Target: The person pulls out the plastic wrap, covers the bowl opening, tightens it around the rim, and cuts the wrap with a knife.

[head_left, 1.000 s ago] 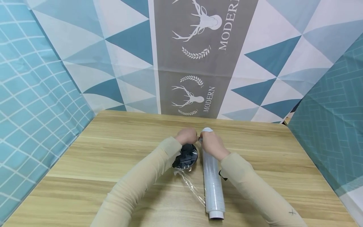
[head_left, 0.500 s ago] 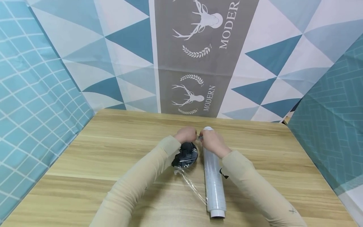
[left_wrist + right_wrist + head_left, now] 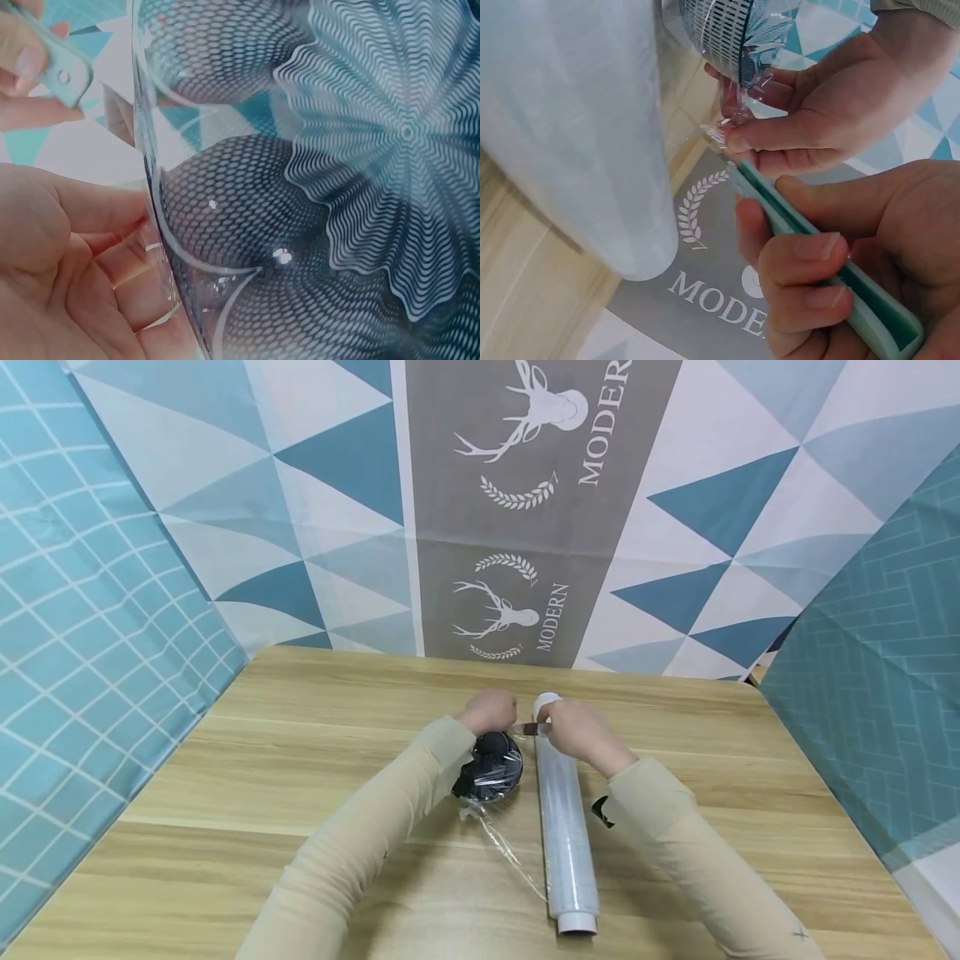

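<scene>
While the right hand (image 3: 911, 225) clamps a mint-green knife (image 3: 772, 206), the left hand (image 3: 814, 126) pinches crinkled clear film (image 3: 718, 135) by the bowl (image 3: 497, 770). Bowl looks dark in head view, wavy floral-printed in left wrist view; glossy film roll (image 3: 566, 827) beside it on wood-grain table (image 3: 300, 760).

From my station I see a wood-grain table (image 3: 300, 735) meeting a backdrop (image 3: 487, 531) of blue and white triangles, its grey central band (image 3: 525, 547) printed with white stags and "MODERN". A light-blue gridded sheet (image 3: 97, 627) hangs left, a teal herringbone sheet (image 3: 877, 668) right.
</scene>
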`<state>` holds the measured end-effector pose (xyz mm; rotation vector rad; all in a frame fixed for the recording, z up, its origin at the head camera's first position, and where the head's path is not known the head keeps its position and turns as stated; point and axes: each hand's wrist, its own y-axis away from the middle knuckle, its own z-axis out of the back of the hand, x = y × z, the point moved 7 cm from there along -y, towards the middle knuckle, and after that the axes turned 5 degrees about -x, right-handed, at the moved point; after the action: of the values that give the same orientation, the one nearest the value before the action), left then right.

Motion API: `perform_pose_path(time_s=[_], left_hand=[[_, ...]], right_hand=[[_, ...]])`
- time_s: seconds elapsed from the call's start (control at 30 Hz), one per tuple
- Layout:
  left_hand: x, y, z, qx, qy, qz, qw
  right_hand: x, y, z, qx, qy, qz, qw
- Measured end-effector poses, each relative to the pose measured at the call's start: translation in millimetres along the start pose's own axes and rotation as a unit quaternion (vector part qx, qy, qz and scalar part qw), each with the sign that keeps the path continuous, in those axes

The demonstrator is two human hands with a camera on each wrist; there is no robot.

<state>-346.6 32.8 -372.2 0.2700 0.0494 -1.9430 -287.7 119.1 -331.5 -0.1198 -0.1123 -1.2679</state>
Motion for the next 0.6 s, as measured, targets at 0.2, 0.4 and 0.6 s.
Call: perform_pose_path(time_s=[0.2, 0.4, 0.6], left_hand=[[3.2, -13.4, -11.0, -0.008, 0.0, -0.029, 0.9996], [-4.0, 1.6, 0.3, -0.013, 0.005, -0.028, 0.9995], [11.4, -23.9, -18.3, -0.021, 0.018, -0.037, 0.9989]], right_hand=[[3, -2, -8, -0.014, 0.002, 0.007, 1.0], [2, -3, -16, -0.025, -0.017, -0.01, 0.999], [-2, 1, -18, -0.026, -0.037, -0.016, 0.999]])
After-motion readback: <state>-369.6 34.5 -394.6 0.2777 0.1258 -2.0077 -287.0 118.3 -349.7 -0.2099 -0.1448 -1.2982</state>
